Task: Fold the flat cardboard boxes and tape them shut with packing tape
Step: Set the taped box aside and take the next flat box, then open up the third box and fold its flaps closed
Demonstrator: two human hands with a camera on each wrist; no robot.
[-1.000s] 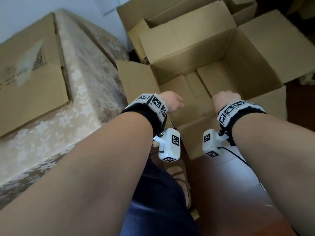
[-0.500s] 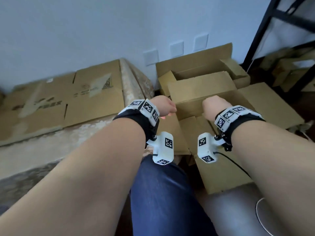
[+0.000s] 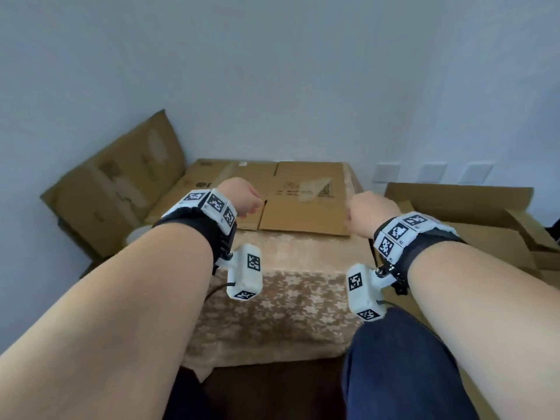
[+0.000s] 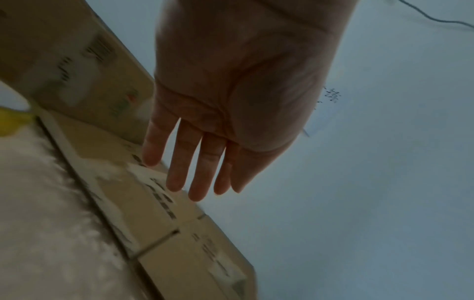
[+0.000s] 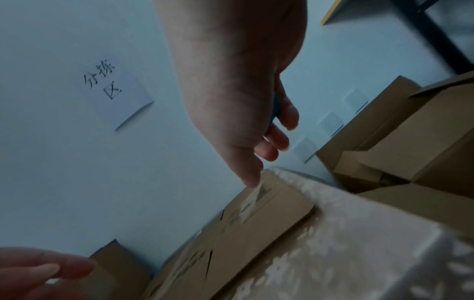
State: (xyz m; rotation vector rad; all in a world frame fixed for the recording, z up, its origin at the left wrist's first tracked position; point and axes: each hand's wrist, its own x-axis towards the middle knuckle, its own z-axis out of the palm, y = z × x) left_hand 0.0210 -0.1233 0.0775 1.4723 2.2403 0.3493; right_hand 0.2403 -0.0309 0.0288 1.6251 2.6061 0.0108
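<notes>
Since a moment ago the view has swung away from the opened carton toward the desk point(image 3: 285, 301), and both hands have come up from that carton and now hang in the air above the desk's near half. The desk, draped in a beige floral cloth, stands against the pale wall point(image 3: 272, 71). An opened brown carton point(image 3: 472, 225) sits just beside the desk's right edge, and another flattened sheet of cardboard point(image 3: 121, 189) leans against the wall off the desk's left rear corner. The flat cardboard boxes point(image 3: 291, 201) lie stacked on the far half of the desk, next to the wall, with printed markings and strips of old tape on their faces. A white paper sign point(image 5: 115, 95) with handwritten characters hangs on the wall above the desk. The left hand point(image 4: 231, 97) is spread, its fingers point(image 4: 202, 166) straight and close together, holding nothing above the left part of the stack. The right hand point(image 5: 241, 101) is relaxed, with loosely bent fingers; a bit of blue shows against its palm, but whether it grips anything cannot be told.
</notes>
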